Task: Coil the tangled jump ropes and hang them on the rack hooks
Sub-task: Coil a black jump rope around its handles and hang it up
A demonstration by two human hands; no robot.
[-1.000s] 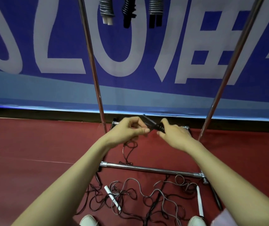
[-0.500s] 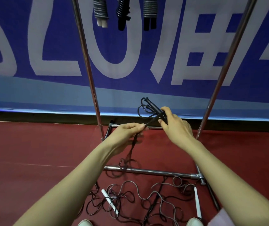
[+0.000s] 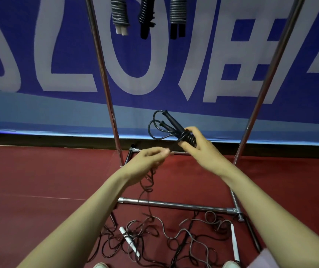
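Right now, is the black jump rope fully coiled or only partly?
Partly: a few turns wrap the handles in the right hand; loose rope trails through the left hand.

A single wide-angle camera sat on the person's head, facing forward and down along both forearms. The left hand and right hand were near, at mid-frame; the rack, red floor and blue banner stood farther off.

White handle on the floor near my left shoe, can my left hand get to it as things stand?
Probably, but not freely: the left hand pinches the cord of the black rope, so it must let go first. Nothing covers the white handle; loose cords tangle around it.
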